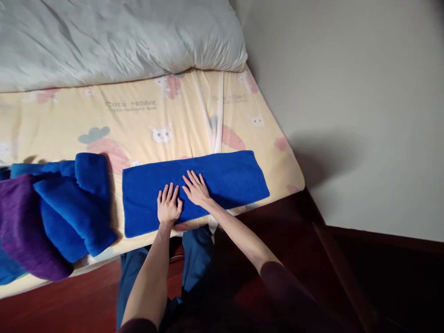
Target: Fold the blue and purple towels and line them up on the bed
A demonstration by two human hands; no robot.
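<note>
A blue towel (229, 175) lies flat in a long rectangle along the near edge of the bed. My left hand (169, 203) rests palm down on it, left of its middle, with fingers spread. Just to the right and a little farther up, my right hand (196, 187) also presses flat on the cloth, fingers apart. Neither hand grips anything. Left of the towel sits a loose heap of cloths, with a crumpled blue one (69, 208) and a purple one (27, 226) on top.
The bed's yellow sheet (180, 125) has rabbit and carrot prints, with white straps (219, 111) running across it. A large pale grey bundle of bedding (121, 37) spans the far side. A grey wall (364, 92) rises on the right. Dark red floor (69, 310) lies below the bed edge.
</note>
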